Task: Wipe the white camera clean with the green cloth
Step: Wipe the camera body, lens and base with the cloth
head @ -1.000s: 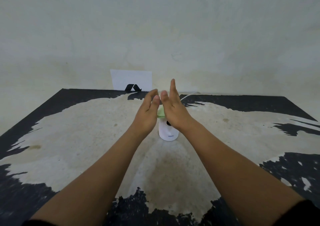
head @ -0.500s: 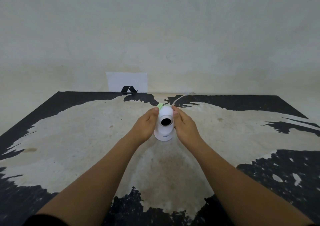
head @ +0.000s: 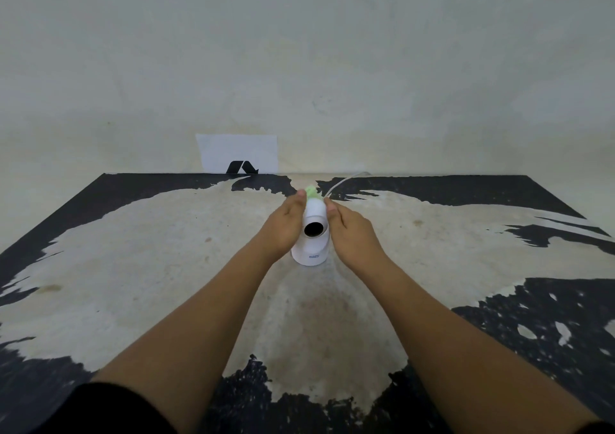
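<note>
The white camera stands upright near the middle of the worn black surface, its dark round lens facing the viewer and small blue lettering on its base; the left hand cups its left side and the right hand cups its right side, both pressed against the body with fingers reaching toward the back; a bit of green cloth shows just behind the top of the camera, between the fingertips, though which hand pinches it cannot be told; a thin white cable trails from behind toward the wall; a white card with a black mark leans at the surface's far edge.
</note>
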